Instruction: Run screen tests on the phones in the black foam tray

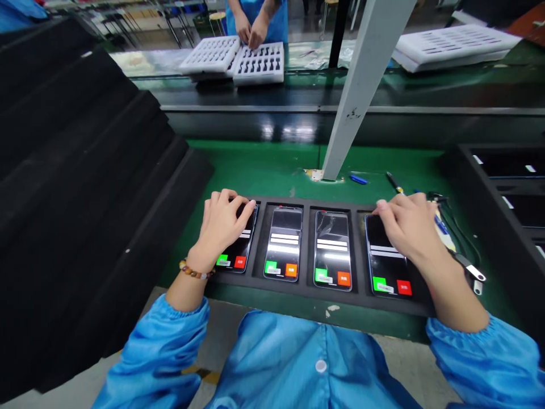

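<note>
A black foam tray (307,250) lies on the green bench in front of me, with a row of lit smartphones in its slots. My left hand (223,224) is bent over the top of the leftmost smartphone (238,250), thumb at its upper right corner and fingers curled across its upper end. Over the upper end of the rightmost smartphone (381,262) my right hand (406,227) is closed, thumb at the upper left corner. Its other fingertips are partly hidden. Between the hands lie two more smartphones (284,227) (332,230). Every screen shows white bars and green and red or orange blocks.
Stacked black foam trays (85,199) rise at left. Another black tray (489,227) holds dark phones at right. A grey post (361,85) stands behind the row, near a blue pen cap (358,179), a pen (394,182) and cables. Across the line, a co-worker's hands (253,31) touch white trays (259,65).
</note>
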